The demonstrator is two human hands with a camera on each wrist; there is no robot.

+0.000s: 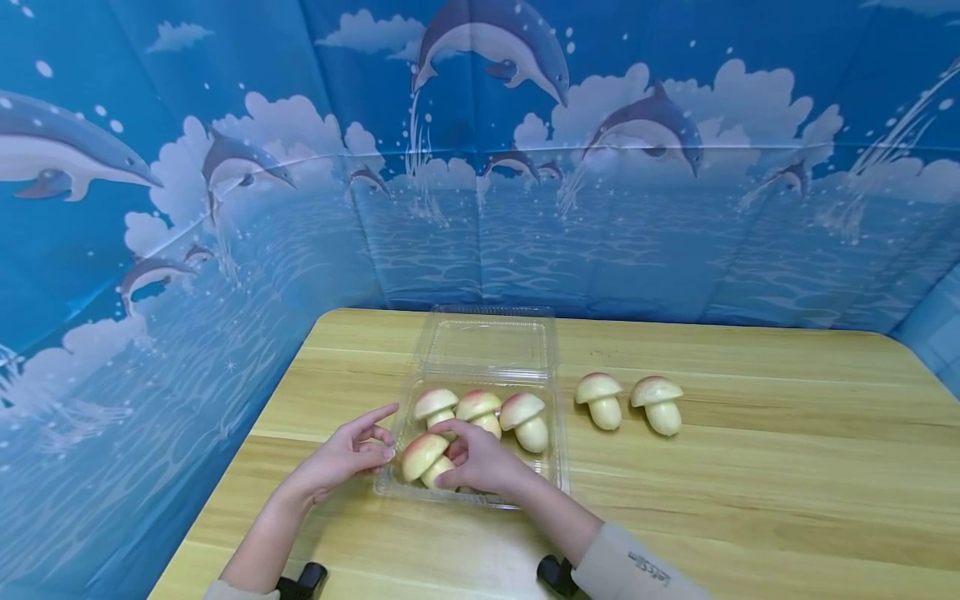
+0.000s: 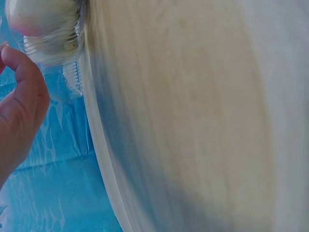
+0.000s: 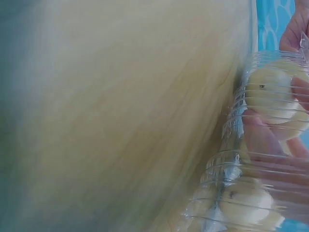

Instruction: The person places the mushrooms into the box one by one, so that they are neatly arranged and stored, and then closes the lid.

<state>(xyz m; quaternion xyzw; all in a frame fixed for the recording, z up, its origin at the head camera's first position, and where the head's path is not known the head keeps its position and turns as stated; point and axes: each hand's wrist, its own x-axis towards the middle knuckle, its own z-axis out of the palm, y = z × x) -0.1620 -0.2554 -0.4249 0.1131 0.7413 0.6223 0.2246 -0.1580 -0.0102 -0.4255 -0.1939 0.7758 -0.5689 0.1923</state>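
Note:
A clear plastic clamshell box (image 1: 561,467) lies on the table with its lid (image 1: 491,337) folded back. Three mushroom-shaped pieces with pink-tinged caps form a row inside: left (image 1: 436,403), middle (image 1: 480,406) and right (image 1: 522,410). At the box's near left corner, my right hand (image 1: 483,462) holds another mushroom (image 1: 422,456) between thumb and fingers, partly covering it. Through the clear wall, the right wrist view shows this mushroom (image 3: 265,94) between the digits. My left hand (image 1: 345,457) is by the box's left rim, index finger extended; whether it touches the rim, I cannot tell.
Two more mushrooms, one (image 1: 600,402) nearer the box and one (image 1: 658,406) farther right, lie on the wooden table (image 1: 765,467). Behind the table hangs a blue dolphin-print cloth (image 1: 480,242). Below the right forearm, part of the box floor is hidden.

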